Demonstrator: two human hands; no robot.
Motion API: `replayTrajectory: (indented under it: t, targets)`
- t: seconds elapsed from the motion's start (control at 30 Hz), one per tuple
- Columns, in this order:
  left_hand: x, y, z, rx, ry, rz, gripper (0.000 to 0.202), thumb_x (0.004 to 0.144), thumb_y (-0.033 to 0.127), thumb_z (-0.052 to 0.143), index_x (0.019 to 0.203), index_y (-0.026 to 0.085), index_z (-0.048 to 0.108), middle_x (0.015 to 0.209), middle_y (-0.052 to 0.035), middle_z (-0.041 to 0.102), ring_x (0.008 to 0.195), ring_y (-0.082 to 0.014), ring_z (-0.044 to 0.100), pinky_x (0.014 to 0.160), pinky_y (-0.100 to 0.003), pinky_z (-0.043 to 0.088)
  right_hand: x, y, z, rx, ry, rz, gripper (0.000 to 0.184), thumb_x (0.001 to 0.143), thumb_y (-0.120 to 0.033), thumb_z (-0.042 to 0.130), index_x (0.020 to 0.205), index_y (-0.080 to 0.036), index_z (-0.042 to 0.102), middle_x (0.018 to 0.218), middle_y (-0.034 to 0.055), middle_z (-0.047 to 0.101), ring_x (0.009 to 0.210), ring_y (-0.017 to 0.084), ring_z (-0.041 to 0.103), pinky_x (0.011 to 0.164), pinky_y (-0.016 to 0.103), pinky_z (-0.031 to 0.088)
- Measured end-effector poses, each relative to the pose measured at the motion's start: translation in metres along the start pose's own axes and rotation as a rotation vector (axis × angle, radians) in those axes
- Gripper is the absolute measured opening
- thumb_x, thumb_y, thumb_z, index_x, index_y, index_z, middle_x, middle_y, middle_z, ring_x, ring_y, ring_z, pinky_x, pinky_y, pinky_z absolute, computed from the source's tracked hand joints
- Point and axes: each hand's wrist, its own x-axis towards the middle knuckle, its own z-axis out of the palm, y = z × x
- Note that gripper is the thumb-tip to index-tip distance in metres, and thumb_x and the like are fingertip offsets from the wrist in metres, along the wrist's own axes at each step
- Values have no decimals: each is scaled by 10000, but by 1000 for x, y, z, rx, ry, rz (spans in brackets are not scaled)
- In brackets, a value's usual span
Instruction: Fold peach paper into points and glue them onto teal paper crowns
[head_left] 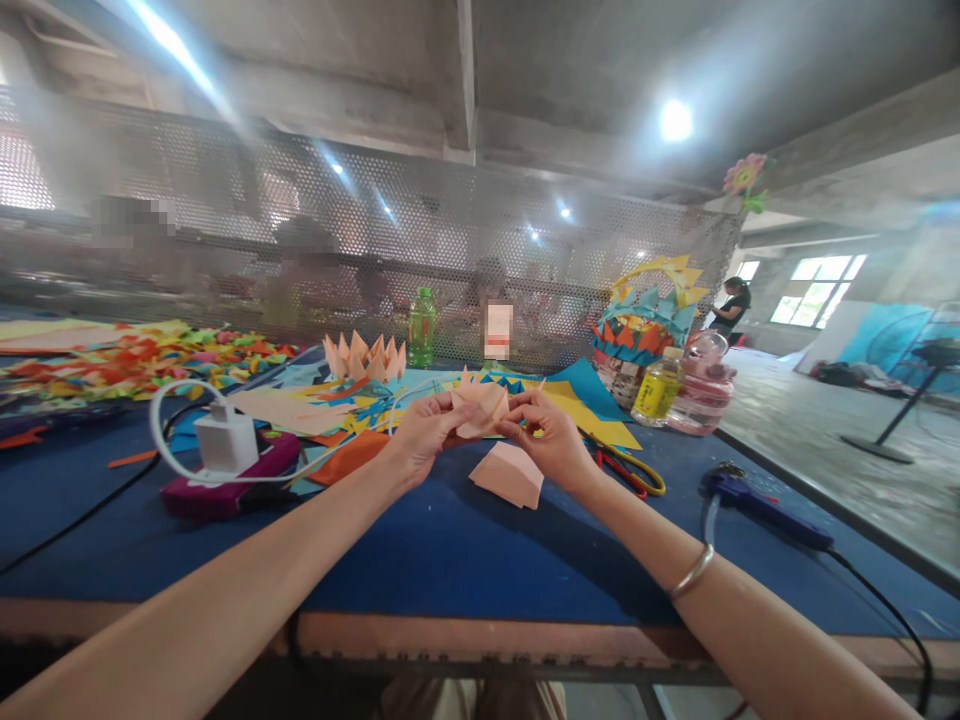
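Observation:
Between my two hands, just above the table, is a folded peach paper piece (484, 405) with pointed tips. My left hand (442, 425) pinches its left side. The fingers of my right hand (544, 430) are closed on its right edge. Below them on the blue table lies a small stack of cut peach paper (508, 476). To the right of it are scissors (637, 472) with red and yellow handles, partly behind my right hand. Behind my left hand stands a ring of pointed peach paper folds (365, 358).
A purple power strip (231, 478) with a white charger (226, 440) and cables sits left. A glue gun (772, 510) lies right. Bottles (658, 388) and a paper-trimmed basket (637, 330) stand at the back right. Colourful paper scraps (165, 355) pile up at the left.

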Motion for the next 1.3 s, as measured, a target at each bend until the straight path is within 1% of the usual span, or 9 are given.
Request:
replayTrajectory:
  t: [0.17, 0.33, 0.53, 0.63, 0.77, 0.87, 0.97, 1.13, 1.3]
  targets:
    - [0, -2, 0, -1, -51, -1, 448, 460, 414, 912, 782, 150, 747, 719, -10, 726, 651, -129, 646, 724, -280, 552, -1, -1, 2, -6, 27, 73, 259, 781, -425, 710, 696, -183, 675, 872, 58, 640, 796, 163, 576, 584, 249, 419]
    - [-4, 0, 4, 8, -112, -25, 460, 469, 325, 926, 857, 140, 760, 853, -53, 756, 760, -162, 684, 799, -294, 541, -4, 1, 4, -17, 29, 170, 216, 800, -375, 680, 713, -179, 662, 732, 19, 671, 600, 119, 530, 548, 253, 382]
    - [-4, -1, 7, -16, -114, -19, 458, 440, 228, 930, 856, 141, 760, 852, -45, 766, 781, -165, 696, 800, -271, 538, -5, 0, 6, 14, 37, 195, 233, 790, -395, 672, 711, -183, 619, 728, 20, 667, 631, 132, 563, 569, 255, 415]
    - [-4, -2, 6, -30, -100, -15, 475, 450, 221, 922, 888, 149, 756, 871, -42, 769, 782, -163, 701, 799, -273, 544, -4, -2, 7, 54, 61, 197, 254, 781, -410, 682, 856, -192, 575, 768, 16, 666, 682, 142, 600, 584, 247, 442]
    - [-3, -1, 5, -39, -72, -3, 456, 439, 214, 917, 855, 133, 748, 824, -47, 768, 754, -164, 703, 793, -276, 547, -3, -2, 7, 89, 35, 263, 439, 783, -464, 680, 1081, -188, 514, 759, 9, 687, 637, 140, 607, 580, 251, 451]
    - [-2, -1, 4, -32, -54, 14, 445, 436, 197, 912, 839, 121, 740, 794, -43, 764, 734, -161, 696, 779, -272, 546, -3, 0, 6, 61, -35, 310, 392, 800, -548, 631, 880, -164, 619, 683, 27, 677, 574, 132, 560, 537, 251, 409]
    - [-2, 0, 4, -25, -46, 18, 430, 448, 191, 909, 832, 116, 731, 795, -45, 762, 744, -170, 697, 794, -288, 546, -4, 2, 6, 52, -73, 316, 468, 817, -589, 581, 637, -158, 620, 614, 40, 659, 532, 121, 522, 510, 250, 381]
    - [-3, -2, 4, -27, -44, 0, 382, 455, 180, 908, 778, 115, 714, 770, -36, 749, 717, -162, 692, 838, -318, 544, -4, 2, 7, 49, -83, 305, 459, 788, -582, 617, 624, -155, 652, 579, 19, 637, 501, 100, 471, 492, 238, 347]
    - [-1, -3, 2, -9, -66, -23, 354, 484, 192, 905, 779, 118, 724, 808, -49, 745, 743, -170, 695, 846, -321, 545, -4, 3, 7, 59, -72, 298, 451, 793, -573, 612, 627, -155, 644, 612, 27, 659, 538, 114, 512, 528, 241, 379]
